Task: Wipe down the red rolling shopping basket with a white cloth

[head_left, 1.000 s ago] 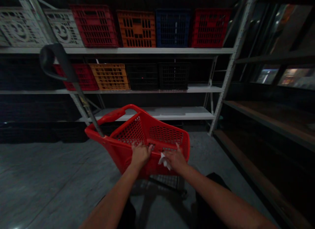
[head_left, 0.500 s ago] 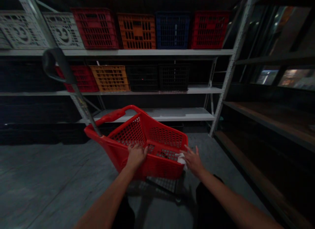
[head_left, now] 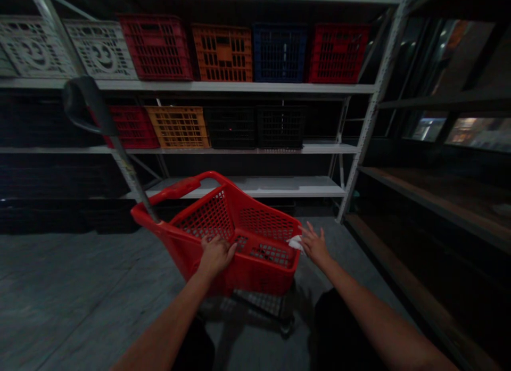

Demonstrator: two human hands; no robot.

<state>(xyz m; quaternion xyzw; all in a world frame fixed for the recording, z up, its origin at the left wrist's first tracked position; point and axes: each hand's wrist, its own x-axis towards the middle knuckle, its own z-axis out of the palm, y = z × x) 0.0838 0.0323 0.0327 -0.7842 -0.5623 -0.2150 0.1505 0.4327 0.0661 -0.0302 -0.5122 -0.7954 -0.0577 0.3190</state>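
A red plastic trolley basket (head_left: 255, 216) stands on the floor in front of me, with a long black pull handle (head_left: 85, 102) rising at its left. My left hand (head_left: 215, 254) is closed over the basket's near rim. My right hand (head_left: 315, 246) presses a small white cloth (head_left: 295, 242) against the basket's right corner, with its fingers spread flat over the cloth.
Metal shelving (head_left: 223, 87) runs across the back with red, orange, blue, black and white crates (head_left: 221, 51). Darker shelves (head_left: 431, 195) stand along the right. A grey concrete floor (head_left: 72, 296) lies on the left. My dark trouser legs show at the bottom.
My right hand has slid with the cloth from the basket's near wall to its right corner. The basket has turned a little. My left hand kept its grip on the rim.
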